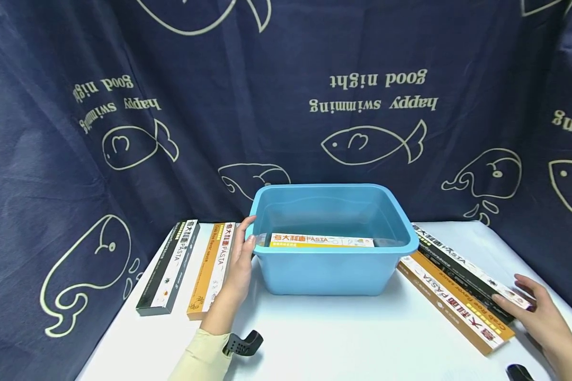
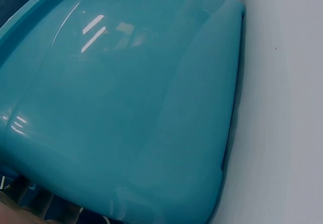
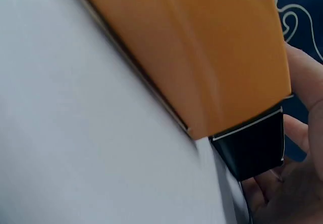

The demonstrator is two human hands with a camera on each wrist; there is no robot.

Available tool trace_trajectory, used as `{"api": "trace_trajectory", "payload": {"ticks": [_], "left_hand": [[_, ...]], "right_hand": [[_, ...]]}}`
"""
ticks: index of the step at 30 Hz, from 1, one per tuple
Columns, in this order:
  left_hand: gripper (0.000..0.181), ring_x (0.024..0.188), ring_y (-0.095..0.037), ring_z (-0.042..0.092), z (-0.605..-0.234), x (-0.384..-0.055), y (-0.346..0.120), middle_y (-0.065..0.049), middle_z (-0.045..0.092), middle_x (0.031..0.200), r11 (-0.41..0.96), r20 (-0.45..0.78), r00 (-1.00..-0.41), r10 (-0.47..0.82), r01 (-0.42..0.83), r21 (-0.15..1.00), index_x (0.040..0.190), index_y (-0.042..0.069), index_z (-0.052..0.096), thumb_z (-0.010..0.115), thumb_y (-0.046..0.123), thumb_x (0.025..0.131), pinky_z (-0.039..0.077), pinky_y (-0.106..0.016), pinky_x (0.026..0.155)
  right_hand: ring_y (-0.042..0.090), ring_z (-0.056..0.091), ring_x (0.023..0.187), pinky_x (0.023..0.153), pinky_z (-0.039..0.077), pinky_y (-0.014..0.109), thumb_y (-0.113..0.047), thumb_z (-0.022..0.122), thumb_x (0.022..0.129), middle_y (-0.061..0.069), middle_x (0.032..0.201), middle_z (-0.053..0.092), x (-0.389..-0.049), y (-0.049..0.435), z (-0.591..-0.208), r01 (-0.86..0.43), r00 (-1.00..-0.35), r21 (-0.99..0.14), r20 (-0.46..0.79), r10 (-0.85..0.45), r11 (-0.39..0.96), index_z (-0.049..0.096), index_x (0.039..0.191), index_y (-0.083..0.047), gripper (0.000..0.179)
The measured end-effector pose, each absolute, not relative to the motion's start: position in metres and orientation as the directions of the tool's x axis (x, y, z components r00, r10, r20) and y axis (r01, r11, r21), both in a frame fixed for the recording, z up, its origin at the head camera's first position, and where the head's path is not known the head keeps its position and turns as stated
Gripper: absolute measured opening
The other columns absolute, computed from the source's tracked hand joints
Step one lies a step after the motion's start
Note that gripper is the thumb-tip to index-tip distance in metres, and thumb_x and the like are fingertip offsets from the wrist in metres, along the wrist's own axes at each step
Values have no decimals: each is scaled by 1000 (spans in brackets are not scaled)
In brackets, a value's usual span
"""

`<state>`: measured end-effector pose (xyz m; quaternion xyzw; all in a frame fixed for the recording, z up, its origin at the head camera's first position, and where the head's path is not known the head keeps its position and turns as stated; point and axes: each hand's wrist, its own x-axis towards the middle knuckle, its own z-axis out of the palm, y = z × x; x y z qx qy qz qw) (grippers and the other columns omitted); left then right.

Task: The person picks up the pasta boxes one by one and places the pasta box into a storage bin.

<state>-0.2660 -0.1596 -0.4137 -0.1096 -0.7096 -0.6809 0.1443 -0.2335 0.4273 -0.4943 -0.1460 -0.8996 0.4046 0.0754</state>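
Note:
My left hand [image 1: 240, 264] rests at the left end of a blue plastic bin [image 1: 329, 275], its fingers and thumb straight along the rim corner. In the left wrist view the bin's wall [image 2: 126, 103] fills most of the picture. Inside lies a pasta box [image 1: 321, 241] with a white and orange face. On the right, my right hand [image 1: 541, 312] grips the near end of a black-and-white pasta box [image 1: 462, 272], thumb on one side and fingers on the other. Beside that box, an orange-and-white pasta box [image 1: 453, 301] overlaps it; its orange end [image 3: 202, 57] looms in the right wrist view.
Left of the bin, a black-and-white pasta box [image 1: 169, 267] and an orange-and-white pasta box [image 1: 212, 270] lie side by side on the white table [image 1: 338, 338]. A dark blue curtain [image 1: 267, 106] with fish drawings hangs behind and along the sides.

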Motion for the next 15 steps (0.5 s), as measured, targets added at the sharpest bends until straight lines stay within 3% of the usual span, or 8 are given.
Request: {"api": "trace_trajectory", "payload": {"ticks": [2, 4, 6, 8, 10, 11, 13, 15], "left_hand": [[49, 149, -25, 22, -414, -266, -159, 5, 21, 162, 51, 357, -933, -38, 355, 934, 150, 37, 35, 37, 39, 101, 15, -66, 119], [49, 149, -25, 22, -414, -266, -159, 5, 21, 162, 52, 355, -934, -37, 353, 934, 150, 37, 35, 37, 39, 100, 15, -66, 119], [49, 149, -26, 22, -414, -266, -159, 5, 21, 162, 49, 356, -934, -37, 354, 934, 150, 37, 35, 37, 40, 100, 15, -67, 119], [50, 149, -26, 22, -414, -266, -159, 5, 20, 162, 44, 356, -934, -35, 354, 934, 150, 36, 35, 37, 40, 100, 15, -67, 119], [50, 149, -26, 23, -413, -265, -159, 4, 20, 162, 43, 357, -934, -35, 355, 934, 150, 36, 35, 37, 40, 100, 15, -66, 119], [51, 148, -27, 23, -413, -265, -159, 4, 20, 162, 43, 358, -933, -35, 356, 933, 150, 36, 35, 37, 40, 100, 15, -66, 119], [51, 148, -27, 24, -413, -265, -159, 4, 21, 162, 45, 357, -933, -39, 355, 934, 150, 36, 35, 37, 41, 100, 16, -66, 119], [50, 148, -27, 25, -414, -266, -159, 4, 22, 161, 45, 355, -934, -40, 353, 934, 150, 36, 35, 37, 40, 100, 17, -65, 118]], "right_hand": [[43, 35, 124, 105, 37, 41, -40, 61, 98, 39, 158, 5, -232, 429, -498, 172, -952, -745, 42, 303, 645, -1, 157, 3, 96], [12, 40, 114, 93, 35, 18, -39, 64, 96, 39, 158, 9, -231, 430, -501, 140, -956, -740, 72, 285, 657, 0, 158, 2, 97], [-11, 31, 101, 82, 29, 8, -38, 65, 96, 39, 157, 12, -230, 431, -503, 114, -958, -743, 93, 270, 659, 1, 159, 0, 98], [-20, 19, 96, 75, 23, 1, -36, 66, 95, 38, 157, 13, -229, 432, -505, 91, -961, -748, 106, 254, 657, 1, 160, -3, 97], [-9, 32, 117, 94, 18, -2, -36, 65, 96, 38, 159, 8, -228, 431, -505, 85, -966, -757, 98, 241, 648, -1, 160, -5, 97], [4, 35, 130, 107, 17, 4, -35, 65, 96, 39, 159, 6, -228, 430, -505, 74, -969, -756, 99, 226, 650, -2, 160, -5, 97], [37, 24, 144, 125, 9, 28, -34, 65, 97, 41, 157, 4, -227, 429, -504, 60, -975, -749, 99, 201, 660, -3, 159, -3, 97], [59, 13, 137, 122, 6, 58, -32, 66, 96, 44, 154, 8, -225, 427, -503, 46, -977, -724, 110, 181, 688, -2, 158, 1, 97]]}}
